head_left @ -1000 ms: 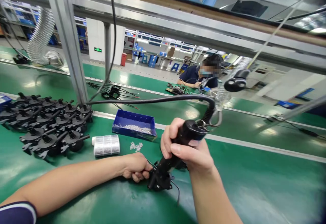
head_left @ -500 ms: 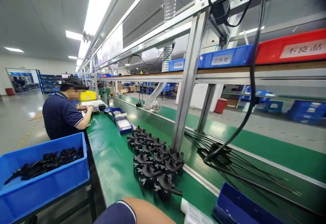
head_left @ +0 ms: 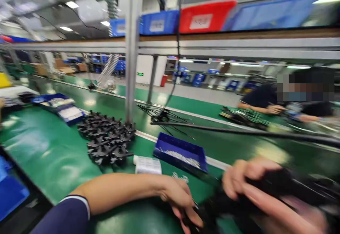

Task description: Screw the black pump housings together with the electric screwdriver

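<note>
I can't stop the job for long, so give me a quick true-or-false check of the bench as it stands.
1. The right hand is wrapped around a black object, blurred in this view. True.
2. The blue tray holds black cables. False: the blue tray holds small pale pieces.
3. The red bin sits on the shelf above the bench. True.
4. The white roll lies right of the tray. False: the white roll lies to its left.
5. The black assemblies are clustered left of the white roll. True.
</note>
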A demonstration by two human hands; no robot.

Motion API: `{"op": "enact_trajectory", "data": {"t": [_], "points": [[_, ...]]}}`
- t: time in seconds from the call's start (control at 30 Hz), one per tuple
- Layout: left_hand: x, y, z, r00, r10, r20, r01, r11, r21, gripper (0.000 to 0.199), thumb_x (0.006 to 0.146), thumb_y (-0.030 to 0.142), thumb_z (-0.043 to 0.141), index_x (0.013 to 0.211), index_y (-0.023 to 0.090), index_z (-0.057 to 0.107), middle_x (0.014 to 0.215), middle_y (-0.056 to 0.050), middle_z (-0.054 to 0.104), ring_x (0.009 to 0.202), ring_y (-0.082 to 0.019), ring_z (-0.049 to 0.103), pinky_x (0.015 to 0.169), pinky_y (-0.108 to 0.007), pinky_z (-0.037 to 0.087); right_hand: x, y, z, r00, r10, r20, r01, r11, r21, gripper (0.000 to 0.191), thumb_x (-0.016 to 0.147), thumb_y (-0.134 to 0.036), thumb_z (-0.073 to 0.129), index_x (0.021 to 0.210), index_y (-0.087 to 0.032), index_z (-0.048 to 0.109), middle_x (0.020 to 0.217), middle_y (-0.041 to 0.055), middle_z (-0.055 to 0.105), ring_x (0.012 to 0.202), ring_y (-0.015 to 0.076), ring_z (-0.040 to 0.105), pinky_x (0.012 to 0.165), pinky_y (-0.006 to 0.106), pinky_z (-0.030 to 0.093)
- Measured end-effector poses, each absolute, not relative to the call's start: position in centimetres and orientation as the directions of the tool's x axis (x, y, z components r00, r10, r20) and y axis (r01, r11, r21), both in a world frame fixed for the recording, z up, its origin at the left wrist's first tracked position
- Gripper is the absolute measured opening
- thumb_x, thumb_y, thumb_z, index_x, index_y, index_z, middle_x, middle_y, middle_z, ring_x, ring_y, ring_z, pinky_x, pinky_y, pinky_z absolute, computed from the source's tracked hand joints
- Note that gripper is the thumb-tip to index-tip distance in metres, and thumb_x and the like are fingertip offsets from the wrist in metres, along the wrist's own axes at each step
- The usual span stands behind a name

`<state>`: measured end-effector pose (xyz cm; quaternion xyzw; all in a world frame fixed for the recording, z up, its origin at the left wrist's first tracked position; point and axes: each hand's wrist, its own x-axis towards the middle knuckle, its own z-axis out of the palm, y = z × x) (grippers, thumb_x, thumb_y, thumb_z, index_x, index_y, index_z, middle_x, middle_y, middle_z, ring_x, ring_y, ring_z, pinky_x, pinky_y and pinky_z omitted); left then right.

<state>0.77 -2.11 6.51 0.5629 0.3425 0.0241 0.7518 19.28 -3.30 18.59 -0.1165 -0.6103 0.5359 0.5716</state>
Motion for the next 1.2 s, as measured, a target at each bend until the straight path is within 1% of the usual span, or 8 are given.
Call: {"op": "enact_trajectory", "data": {"t": [0.1,0.43,0.67,0.87,0.97,1.03,1.13,1.2], "points": [[0.1,-0.8,6.9,0.700,0.384,-0.602,0.419,0.462,0.782,0.056,0.051,0.052,0.112,0.069,0.015,0.074,0.075,-0.010,0.076,0.056,-0.022,0.077,0.033,-0.019,0.027,19.7,-3.9,19.0,-0.234,0.786,0.573,-0.476,0.421,-0.772,0.028,0.094,-0.032,0.098,0.101,-0.026,0.071,0.072,-0.0009,0.067,0.058,0.0192,0.067,0.054,0.029,0.056],[-0.4,-1.7,8.1,0.715,0.427,-0.554,0.371,0.441,0.817,0.059,0.056,0.055,0.111,0.075,0.016,0.071,0.070,-0.006,0.073,0.061,-0.020,0.077,0.040,-0.021,0.023,18.2,-3.4,19.0,-0.261,0.777,0.573,-0.488,0.406,-0.773,0.024,0.093,-0.021,0.093,0.101,-0.024,0.070,0.076,-0.0006,0.074,0.060,0.0192,0.073,0.058,0.030,0.060],[-0.6,-1.7,8.2,0.719,0.421,-0.553,0.373,0.438,0.818,0.063,0.057,0.061,0.110,0.077,0.018,0.069,0.066,-0.005,0.071,0.058,-0.019,0.073,0.040,-0.022,0.017,16.8,-4.4,19.2,-0.083,0.825,0.559,-0.272,0.521,-0.809,0.019,0.095,-0.021,0.088,0.097,-0.024,0.069,0.072,-0.0013,0.072,0.057,0.0191,0.070,0.056,0.031,0.057],[-0.7,-1.8,8.5,0.723,0.429,-0.542,0.378,0.411,0.830,0.060,0.063,0.060,0.107,0.077,0.018,0.065,0.064,-0.003,0.067,0.056,-0.018,0.072,0.039,-0.022,0.016,16.5,-4.6,19.3,-0.150,0.814,0.561,-0.240,0.521,-0.819,0.020,0.094,-0.025,0.088,0.097,-0.025,0.068,0.075,-0.0008,0.073,0.061,0.0212,0.072,0.059,0.035,0.061],[-0.6,-2.0,9.1,0.695,0.459,-0.554,0.396,0.398,0.827,0.049,0.072,0.047,0.102,0.087,0.019,0.064,0.073,-0.004,0.072,0.059,-0.018,0.075,0.039,-0.019,0.022,16.7,-4.2,19.1,-0.212,0.818,0.535,-0.298,0.468,-0.832,0.022,0.095,-0.029,0.090,0.099,-0.024,0.068,0.077,0.0003,0.076,0.064,0.0225,0.076,0.060,0.034,0.062],[-0.3,-2.2,9.8,0.655,0.494,-0.572,0.400,0.416,0.817,0.048,0.075,0.033,0.099,0.102,0.021,0.061,0.080,-0.002,0.074,0.062,-0.020,0.077,0.043,-0.019,0.039,16.7,-3.9,18.9,-0.242,0.818,0.522,-0.349,0.428,-0.833,0.025,0.093,-0.030,0.091,0.101,-0.024,0.069,0.077,0.0006,0.076,0.064,0.0227,0.077,0.058,0.033,0.063],[0.0,-2.8,10.7,0.619,0.490,-0.614,0.447,0.423,0.788,0.053,0.077,0.023,0.092,0.117,0.024,0.058,0.081,0.004,0.072,0.060,-0.021,0.076,0.058,-0.031,0.063,16.6,-3.8,19.0,-0.257,0.817,0.516,-0.387,0.402,-0.830,0.024,0.092,-0.028,0.092,0.100,-0.023,0.070,0.077,0.0004,0.076,0.063,0.0219,0.077,0.060,0.033,0.064],[-0.1,-3.4,11.4,0.619,0.506,-0.600,0.479,0.362,0.800,0.053,0.077,0.028,0.093,0.118,0.024,0.061,0.079,0.003,0.071,0.058,-0.022,0.072,0.062,-0.036,0.065,16.9,-4.1,19.3,-0.236,0.818,0.525,-0.386,0.417,-0.823,0.021,0.093,-0.025,0.092,0.100,-0.023,0.072,0.077,0.0001,0.076,0.064,0.0212,0.077,0.063,0.032,0.065]]}}
